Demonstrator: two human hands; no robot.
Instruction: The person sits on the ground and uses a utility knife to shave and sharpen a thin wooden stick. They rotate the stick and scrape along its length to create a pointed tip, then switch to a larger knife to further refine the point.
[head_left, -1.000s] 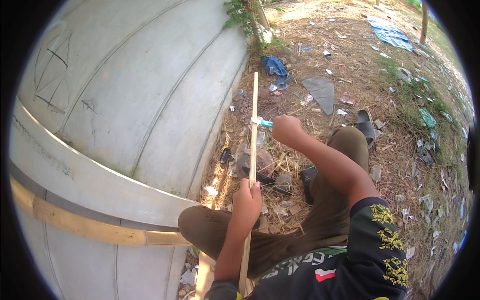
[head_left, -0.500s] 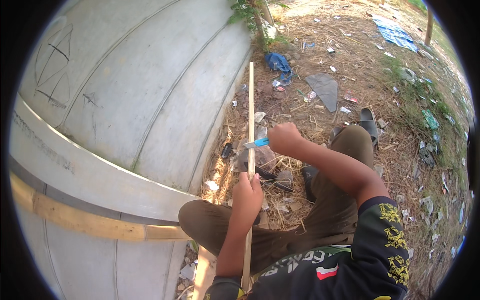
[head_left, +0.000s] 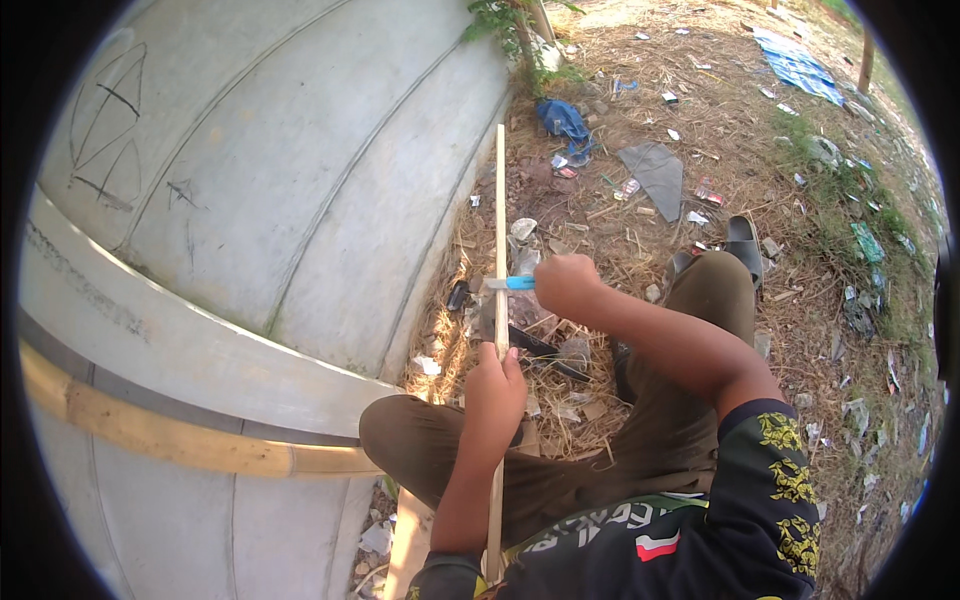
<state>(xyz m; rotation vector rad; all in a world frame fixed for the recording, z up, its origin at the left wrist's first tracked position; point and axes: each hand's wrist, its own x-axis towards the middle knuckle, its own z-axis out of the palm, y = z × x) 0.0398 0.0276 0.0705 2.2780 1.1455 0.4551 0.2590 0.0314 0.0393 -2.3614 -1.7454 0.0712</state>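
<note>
Knife (head_left: 521, 284) laid across wooden strip (head_left: 501, 220)

The left hand (head_left: 496, 387) grips the strip near the left knee (head_left: 398, 435). Beyond, the right hand (head_left: 567, 284) clasps the knife's blue handle. Farther off, blue cloth (head_left: 563, 120) lies near the ground's (head_left: 625, 105) edge along the grey wall (head_left: 370, 210).

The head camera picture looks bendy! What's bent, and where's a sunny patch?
In the head view, the yellow bamboo pole looks curved near the left rim; centrally in the head view, the thin pale wooden stick looks nearly straight; in the head view, sunlight brightens dry yellow straw beside the smooth grey wall.
</note>
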